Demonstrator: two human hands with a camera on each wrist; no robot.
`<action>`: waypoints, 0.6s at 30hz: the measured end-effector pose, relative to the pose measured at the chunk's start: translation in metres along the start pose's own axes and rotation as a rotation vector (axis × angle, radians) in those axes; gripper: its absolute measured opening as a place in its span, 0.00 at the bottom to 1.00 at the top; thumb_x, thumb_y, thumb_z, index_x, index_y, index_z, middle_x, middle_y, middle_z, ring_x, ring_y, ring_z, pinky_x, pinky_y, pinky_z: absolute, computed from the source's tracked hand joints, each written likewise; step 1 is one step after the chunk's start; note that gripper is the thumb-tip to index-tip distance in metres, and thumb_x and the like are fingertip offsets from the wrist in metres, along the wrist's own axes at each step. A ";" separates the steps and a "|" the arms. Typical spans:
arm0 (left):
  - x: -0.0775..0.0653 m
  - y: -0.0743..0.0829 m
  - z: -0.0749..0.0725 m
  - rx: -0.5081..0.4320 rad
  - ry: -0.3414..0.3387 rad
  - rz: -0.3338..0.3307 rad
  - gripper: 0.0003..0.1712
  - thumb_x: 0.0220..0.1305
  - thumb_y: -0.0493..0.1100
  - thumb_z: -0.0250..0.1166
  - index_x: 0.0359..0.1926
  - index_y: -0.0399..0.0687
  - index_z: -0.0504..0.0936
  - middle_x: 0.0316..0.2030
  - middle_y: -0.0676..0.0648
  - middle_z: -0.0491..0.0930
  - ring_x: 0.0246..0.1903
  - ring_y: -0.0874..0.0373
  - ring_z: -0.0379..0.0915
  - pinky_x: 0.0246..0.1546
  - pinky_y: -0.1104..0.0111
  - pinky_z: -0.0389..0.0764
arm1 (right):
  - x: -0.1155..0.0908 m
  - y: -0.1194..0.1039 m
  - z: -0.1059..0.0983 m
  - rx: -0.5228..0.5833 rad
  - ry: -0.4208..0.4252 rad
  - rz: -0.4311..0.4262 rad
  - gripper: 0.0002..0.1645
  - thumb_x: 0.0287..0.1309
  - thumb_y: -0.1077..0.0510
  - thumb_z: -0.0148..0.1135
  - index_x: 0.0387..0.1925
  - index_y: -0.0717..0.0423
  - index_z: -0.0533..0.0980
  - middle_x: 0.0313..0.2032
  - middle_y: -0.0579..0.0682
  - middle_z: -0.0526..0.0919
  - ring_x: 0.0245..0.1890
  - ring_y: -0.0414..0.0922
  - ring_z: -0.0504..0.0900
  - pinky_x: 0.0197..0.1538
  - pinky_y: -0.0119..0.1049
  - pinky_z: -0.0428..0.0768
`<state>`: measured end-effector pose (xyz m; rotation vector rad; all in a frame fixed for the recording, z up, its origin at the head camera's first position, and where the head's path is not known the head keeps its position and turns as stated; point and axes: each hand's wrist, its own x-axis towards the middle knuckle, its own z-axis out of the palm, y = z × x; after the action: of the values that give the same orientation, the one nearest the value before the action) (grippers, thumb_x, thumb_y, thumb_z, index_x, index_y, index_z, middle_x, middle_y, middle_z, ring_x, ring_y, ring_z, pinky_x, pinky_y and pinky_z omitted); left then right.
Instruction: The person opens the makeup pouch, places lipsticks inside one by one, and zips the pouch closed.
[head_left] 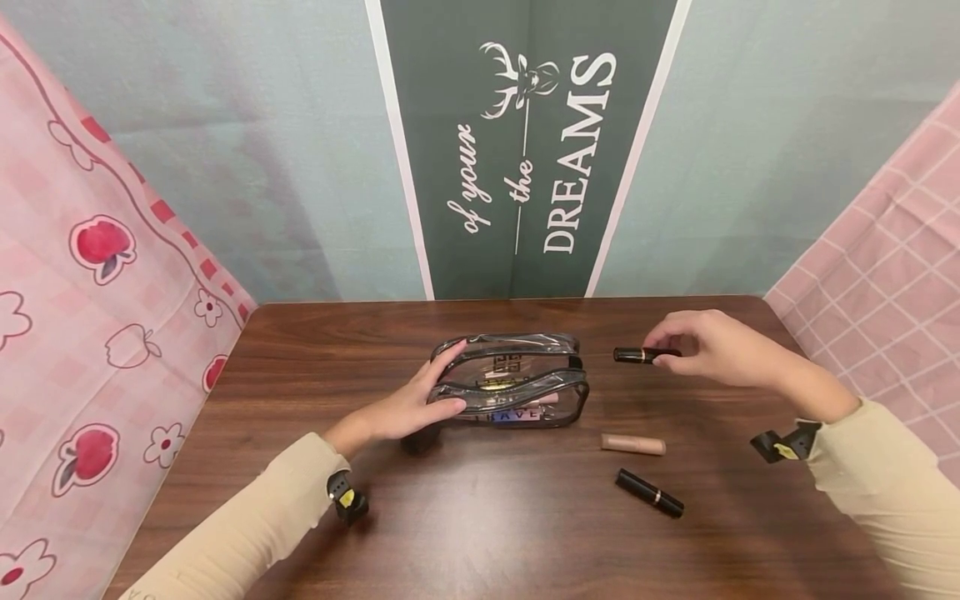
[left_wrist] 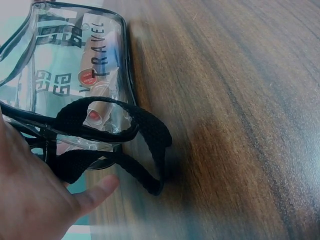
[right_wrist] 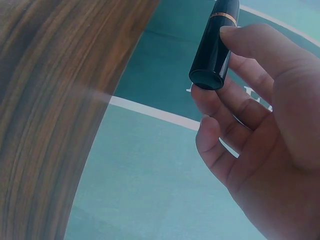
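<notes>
Black and gold-banded, the lipstick tube (head_left: 628, 355) pinched between thumb and fingers of the right hand (head_left: 708, 346) could slip if they slacken, while the clear travel pouch (head_left: 525, 390) under the left hand (head_left: 408, 407), fingers outspread, might sag if released.

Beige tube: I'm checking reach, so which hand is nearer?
Right. The right hand, pinching a black tube, is beyond the beige tube; the left hand is farther off, to its left, on the clear bag.
</notes>
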<state>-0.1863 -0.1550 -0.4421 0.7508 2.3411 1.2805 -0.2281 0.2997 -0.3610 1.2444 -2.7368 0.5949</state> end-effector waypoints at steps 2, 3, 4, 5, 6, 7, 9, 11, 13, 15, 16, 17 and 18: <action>0.000 0.000 0.000 0.001 0.000 0.002 0.50 0.71 0.63 0.60 0.82 0.70 0.39 0.80 0.43 0.35 0.78 0.40 0.34 0.69 0.36 0.52 | 0.001 -0.001 -0.002 -0.004 -0.003 -0.003 0.17 0.51 0.67 0.76 0.40 0.44 0.85 0.38 0.32 0.83 0.35 0.31 0.78 0.37 0.31 0.77; 0.000 0.000 0.000 0.000 0.001 0.003 0.50 0.71 0.63 0.60 0.82 0.70 0.39 0.80 0.43 0.35 0.77 0.40 0.34 0.69 0.36 0.52 | 0.002 -0.001 -0.003 -0.004 -0.004 -0.005 0.18 0.51 0.67 0.75 0.40 0.44 0.84 0.38 0.32 0.83 0.35 0.30 0.78 0.37 0.30 0.77; 0.000 -0.001 0.000 0.000 0.001 0.004 0.50 0.71 0.63 0.60 0.82 0.70 0.39 0.80 0.43 0.35 0.78 0.40 0.34 0.69 0.36 0.52 | 0.002 -0.002 -0.004 -0.005 -0.006 -0.007 0.18 0.51 0.67 0.75 0.40 0.44 0.84 0.38 0.32 0.83 0.34 0.30 0.78 0.37 0.31 0.77; 0.000 -0.001 0.000 0.000 0.003 0.006 0.50 0.71 0.63 0.60 0.82 0.70 0.39 0.80 0.43 0.35 0.77 0.40 0.34 0.69 0.36 0.52 | 0.003 -0.002 -0.004 -0.005 -0.007 -0.009 0.18 0.51 0.67 0.75 0.41 0.44 0.84 0.38 0.32 0.83 0.34 0.30 0.78 0.37 0.30 0.77; 0.000 -0.001 0.000 -0.001 0.004 0.007 0.50 0.71 0.62 0.60 0.82 0.70 0.39 0.80 0.43 0.35 0.77 0.40 0.34 0.69 0.36 0.52 | 0.004 -0.003 -0.005 -0.009 -0.007 -0.011 0.18 0.51 0.67 0.75 0.41 0.44 0.84 0.38 0.33 0.83 0.34 0.30 0.77 0.36 0.30 0.77; 0.001 -0.001 0.000 -0.001 0.005 0.008 0.50 0.71 0.62 0.60 0.82 0.70 0.39 0.80 0.43 0.35 0.77 0.40 0.34 0.69 0.36 0.52 | 0.005 -0.004 -0.006 -0.012 -0.008 -0.012 0.18 0.51 0.67 0.75 0.41 0.44 0.84 0.38 0.33 0.83 0.34 0.30 0.77 0.36 0.29 0.77; 0.001 -0.002 0.000 -0.002 0.010 0.019 0.50 0.72 0.61 0.61 0.82 0.69 0.39 0.80 0.43 0.35 0.77 0.40 0.34 0.69 0.36 0.52 | 0.008 -0.005 -0.007 -0.018 -0.007 -0.021 0.18 0.51 0.67 0.75 0.41 0.44 0.84 0.38 0.33 0.83 0.34 0.31 0.77 0.36 0.29 0.77; 0.001 -0.002 0.000 -0.002 0.014 0.029 0.50 0.72 0.61 0.61 0.82 0.69 0.40 0.80 0.43 0.35 0.77 0.40 0.34 0.69 0.36 0.52 | 0.010 -0.006 -0.008 -0.020 -0.007 -0.026 0.18 0.51 0.67 0.76 0.41 0.44 0.84 0.38 0.32 0.83 0.34 0.31 0.77 0.36 0.29 0.77; 0.001 -0.002 0.000 -0.001 0.017 0.038 0.50 0.72 0.60 0.61 0.82 0.68 0.40 0.80 0.42 0.36 0.77 0.40 0.35 0.69 0.36 0.52 | 0.013 -0.007 -0.009 -0.018 -0.009 -0.028 0.17 0.52 0.66 0.75 0.41 0.44 0.84 0.38 0.32 0.83 0.34 0.31 0.77 0.36 0.31 0.77; 0.001 -0.002 0.000 0.000 0.018 0.044 0.50 0.72 0.60 0.61 0.82 0.67 0.40 0.80 0.43 0.36 0.77 0.40 0.36 0.69 0.36 0.52 | 0.015 -0.009 -0.009 -0.016 -0.014 -0.027 0.16 0.53 0.65 0.75 0.41 0.43 0.84 0.38 0.32 0.82 0.34 0.31 0.77 0.37 0.32 0.78; 0.001 -0.002 0.000 0.000 0.018 0.043 0.50 0.72 0.60 0.61 0.82 0.67 0.40 0.80 0.43 0.36 0.77 0.40 0.36 0.69 0.36 0.52 | 0.016 -0.011 -0.009 -0.015 -0.019 -0.022 0.16 0.54 0.65 0.75 0.41 0.43 0.84 0.38 0.32 0.82 0.34 0.31 0.77 0.37 0.33 0.78; 0.001 -0.002 0.000 0.001 0.017 0.042 0.50 0.72 0.60 0.61 0.82 0.68 0.40 0.80 0.43 0.36 0.77 0.41 0.36 0.69 0.36 0.52 | 0.017 -0.012 -0.010 -0.015 -0.024 -0.019 0.16 0.54 0.65 0.75 0.41 0.43 0.84 0.38 0.32 0.82 0.35 0.31 0.77 0.37 0.33 0.79; 0.001 -0.002 0.000 0.000 0.015 0.041 0.50 0.72 0.60 0.61 0.82 0.68 0.40 0.80 0.43 0.36 0.77 0.41 0.35 0.69 0.36 0.52 | 0.018 -0.012 -0.009 -0.015 -0.028 -0.016 0.15 0.55 0.65 0.74 0.41 0.43 0.85 0.38 0.32 0.83 0.35 0.31 0.78 0.37 0.34 0.79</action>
<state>-0.1878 -0.1554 -0.4441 0.7954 2.3493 1.3069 -0.2321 0.2830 -0.3442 1.2801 -2.7460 0.5589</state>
